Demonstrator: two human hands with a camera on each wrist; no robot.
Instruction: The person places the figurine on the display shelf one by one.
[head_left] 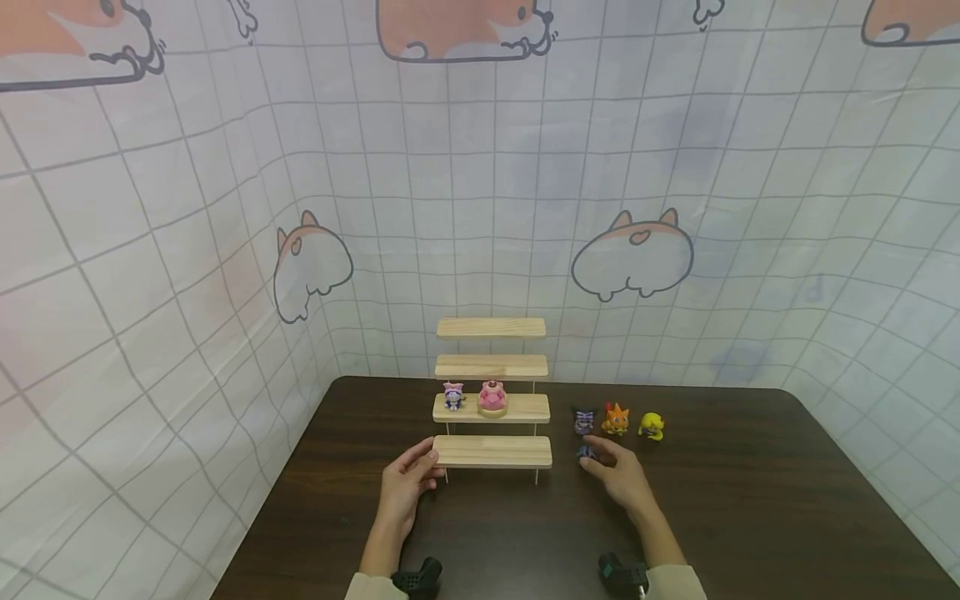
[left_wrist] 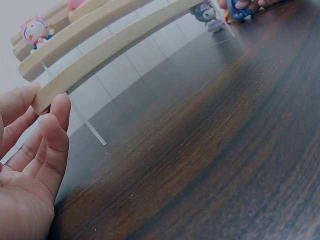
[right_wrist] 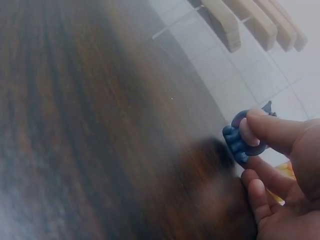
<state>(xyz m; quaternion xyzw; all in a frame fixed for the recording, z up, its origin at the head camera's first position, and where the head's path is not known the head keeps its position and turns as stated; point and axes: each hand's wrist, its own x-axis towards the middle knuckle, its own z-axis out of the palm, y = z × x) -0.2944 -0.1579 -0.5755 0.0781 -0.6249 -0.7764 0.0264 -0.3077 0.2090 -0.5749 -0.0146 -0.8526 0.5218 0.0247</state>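
My left hand (head_left: pixel 406 482) pinches the left end of the lowest step of a wooden tiered display stand (head_left: pixel 492 451), thumb above and fingers beneath. To the right of the stand, my right hand (head_left: pixel 619 476) holds a small dark blue figurine (right_wrist: pixel 241 137) between thumb and fingers, low over the table. Its face is turned away and partly covered by the thumb. On the second step from the bottom, a white figurine with a pink top (head_left: pixel 453 396) sits at the left, and a pink figurine on a round tan base (head_left: pixel 492 399) sits near the middle.
Behind my right hand stand a purple-and-black figurine (head_left: pixel 583 421), an orange figurine (head_left: pixel 616 419) and a yellow figurine (head_left: pixel 652 426) in a row. Thin legs carry the stand on the dark wooden table (head_left: pixel 750 483). A white grid-patterned cloth (head_left: pixel 480 208) hangs behind.
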